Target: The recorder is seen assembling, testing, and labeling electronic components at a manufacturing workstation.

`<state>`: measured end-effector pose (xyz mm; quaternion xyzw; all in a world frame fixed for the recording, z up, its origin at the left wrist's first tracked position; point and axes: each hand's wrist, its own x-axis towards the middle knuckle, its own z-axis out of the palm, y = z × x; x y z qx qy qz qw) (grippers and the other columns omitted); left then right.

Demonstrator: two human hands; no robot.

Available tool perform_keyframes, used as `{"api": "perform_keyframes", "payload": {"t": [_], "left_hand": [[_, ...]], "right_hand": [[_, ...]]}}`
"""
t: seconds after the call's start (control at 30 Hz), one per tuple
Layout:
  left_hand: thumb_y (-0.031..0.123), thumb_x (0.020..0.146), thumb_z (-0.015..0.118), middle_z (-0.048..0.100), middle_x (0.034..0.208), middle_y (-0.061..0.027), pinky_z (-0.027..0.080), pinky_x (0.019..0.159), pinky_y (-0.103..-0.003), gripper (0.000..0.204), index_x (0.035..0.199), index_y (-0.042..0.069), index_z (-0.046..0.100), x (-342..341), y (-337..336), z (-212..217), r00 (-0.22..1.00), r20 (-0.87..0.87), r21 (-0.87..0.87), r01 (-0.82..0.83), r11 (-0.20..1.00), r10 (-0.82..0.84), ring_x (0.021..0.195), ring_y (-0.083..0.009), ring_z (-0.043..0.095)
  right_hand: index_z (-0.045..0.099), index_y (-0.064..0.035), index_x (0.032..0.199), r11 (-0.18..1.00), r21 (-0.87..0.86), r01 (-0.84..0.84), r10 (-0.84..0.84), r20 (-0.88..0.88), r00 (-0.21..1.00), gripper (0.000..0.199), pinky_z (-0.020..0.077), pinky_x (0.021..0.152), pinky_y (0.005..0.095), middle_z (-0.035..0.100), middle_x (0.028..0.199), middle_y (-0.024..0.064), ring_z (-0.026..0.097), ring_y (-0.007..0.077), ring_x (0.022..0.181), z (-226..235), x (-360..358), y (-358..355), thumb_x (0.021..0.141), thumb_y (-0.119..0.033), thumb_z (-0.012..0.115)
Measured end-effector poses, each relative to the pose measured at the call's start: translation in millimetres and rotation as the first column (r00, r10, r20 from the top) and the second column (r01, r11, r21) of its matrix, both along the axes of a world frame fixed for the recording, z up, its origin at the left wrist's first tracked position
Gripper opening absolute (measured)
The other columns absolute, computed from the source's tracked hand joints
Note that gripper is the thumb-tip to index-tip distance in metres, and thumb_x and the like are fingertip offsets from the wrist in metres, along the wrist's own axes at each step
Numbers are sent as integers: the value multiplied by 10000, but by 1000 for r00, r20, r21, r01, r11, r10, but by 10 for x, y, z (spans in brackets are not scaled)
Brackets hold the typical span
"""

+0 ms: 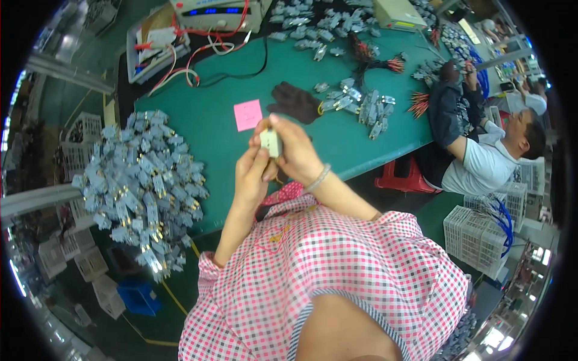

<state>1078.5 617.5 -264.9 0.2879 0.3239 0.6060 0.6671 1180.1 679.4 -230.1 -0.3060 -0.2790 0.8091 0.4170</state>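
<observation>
Close in front of my body, both hands meet around a small pale boxy part (270,143) with dark spots on its face. My right hand (293,144) is closed round its far and right side. From below, the fingers of my left hand (251,170) pinch its left and lower edge. Just beyond my hands lie a pink paper note (247,115) and a dark work glove (295,102). A big heap of small grey boxy parts with brass-coloured ends (147,180) covers the table's left side.
The green tabletop (223,144) carries more grey parts (376,111) and red-tipped black wires (385,63). A bench power supply (217,13) stands at the back beside a grey tray (156,48). At right, a co-worker (481,159) sits by a red stool (406,176) and white crates (475,237).
</observation>
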Motion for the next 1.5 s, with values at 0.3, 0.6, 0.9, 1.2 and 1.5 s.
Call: {"api": "perform_keyframes", "payload": {"t": [0.3,0.6,0.9,1.2,1.5], "left_hand": [[303,965,454,581,819,-56,287,485,-195,298,922,18,527,44,-46,-97,996,83,-62,49,997,-44,528,-44,365],[317,957,466,578,798,-55,281,478,-193,317,934,10,540,76,-72,-63,998,58,-63,26,998,-23,523,-44,365],[320,958,459,583,792,-62,276,472,-188,333,951,-1,547,89,-86,-72,1000,10,-40,4,999,-4,514,-43,360],[294,949,487,582,785,-74,282,482,-189,318,1064,-1,518,89,-143,-68,995,-96,-45,2,999,-6,514,-41,370],[387,932,497,504,711,1,327,516,-202,421,1106,3,497,150,-80,189,989,-126,60,91,994,-83,541,-54,392]], "right_hand": [[550,-32,999,999,-18,36,-37,-79,996,239,479,523,194,592,816,71,604,132,729,-134,115,-80,951,-250,465],[537,-58,956,998,24,59,-57,-66,996,204,500,506,195,599,797,71,611,115,707,-100,116,-117,961,-246,459],[525,-56,939,1000,9,27,-25,-121,992,197,441,438,181,600,786,79,588,109,644,-114,146,-105,960,-228,432],[557,-34,915,1000,22,-18,19,-28,999,256,382,399,183,610,766,81,540,104,552,-111,226,-142,943,-207,370],[511,-12,1143,890,445,-96,65,84,994,309,492,611,204,601,991,90,588,120,853,191,550,-281,958,-256,470]]}}
